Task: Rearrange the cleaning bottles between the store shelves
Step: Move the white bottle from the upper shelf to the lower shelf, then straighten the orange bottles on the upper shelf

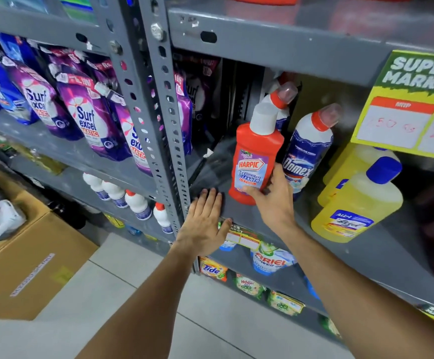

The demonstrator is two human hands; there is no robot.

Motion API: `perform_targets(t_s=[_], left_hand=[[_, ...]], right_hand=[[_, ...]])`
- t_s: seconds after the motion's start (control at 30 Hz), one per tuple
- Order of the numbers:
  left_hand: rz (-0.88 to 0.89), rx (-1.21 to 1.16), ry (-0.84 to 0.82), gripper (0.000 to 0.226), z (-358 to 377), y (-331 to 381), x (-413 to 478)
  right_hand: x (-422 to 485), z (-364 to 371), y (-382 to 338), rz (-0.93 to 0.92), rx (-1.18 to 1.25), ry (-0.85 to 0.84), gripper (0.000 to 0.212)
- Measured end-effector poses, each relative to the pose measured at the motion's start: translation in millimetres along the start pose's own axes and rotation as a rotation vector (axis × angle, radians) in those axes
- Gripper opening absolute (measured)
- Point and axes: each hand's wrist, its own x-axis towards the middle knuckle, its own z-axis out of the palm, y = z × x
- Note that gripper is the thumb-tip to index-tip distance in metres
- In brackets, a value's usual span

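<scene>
The right hand (273, 200) is closing its grip around the lower body of the red Harpic bottle (256, 161), standing on the shelf (381, 250) just beside the Domex bottle (306, 151). The left hand (205, 221) is lying flat and empty on the shelf edge. Lifting straight up should be keeping the neighbouring bottle from tipping.

Standing on the grey metal shelf (262, 218): red Harpic bottle with white cap (256, 161), gripped low by the right hand (273, 200). Just right, white Domex bottle (306, 154); farther right, yellow Lizol bottles (353, 206). Left hand (205, 216) flat on the shelf edge, left of the Harpic.
</scene>
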Motion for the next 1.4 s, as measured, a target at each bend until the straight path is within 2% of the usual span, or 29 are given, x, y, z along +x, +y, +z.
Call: perform_targets(t_s=[0.07,0.27,0.37,0.53,0.8,0.87,0.93,1.03,1.2,1.4], left_hand=[[-0.005,0.008,-0.016,0.081,0,0,1],[-0.029,0.006,-0.031,0.078,-3,3,2],[-0.037,-0.071,0.0,0.077,-9,13,-7],[0.034,-0.265,0.205,0.072,-31,50,-40],[0.029,-0.2,0.698,0.067,-150,84,-82],[0.046,-0.184,0.796,0.067,-193,98,-83],[0.069,-0.131,0.859,0.066,-232,109,-78],[0.115,-0.037,0.817,0.065,-276,119,-60],[0.087,0.047,0.618,0.079,-299,129,-27],[0.102,-0.003,0.652,0.097,-296,121,-10]], right_hand=[[-12,-4,0,-0.004,0.004,0.027,0.058],[-63,-40,2,-0.024,-0.007,0.044,0.058],[-89,-60,-4,-0.031,-0.001,0.039,0.053],[-123,-87,-35,-0.103,0.046,0.036,0.05],[-143,-136,-152,-0.319,0.093,0.017,0.051],[-135,-155,-196,-0.415,0.09,0.022,0.057],[-125,-176,-239,-0.496,0.059,0.061,0.073],[-103,-202,-286,-0.598,0.022,0.164,0.087],[-66,-224,-313,-0.598,-0.038,0.231,0.084],[-18,-211,-295,-0.484,-0.175,0.266,0.085]])
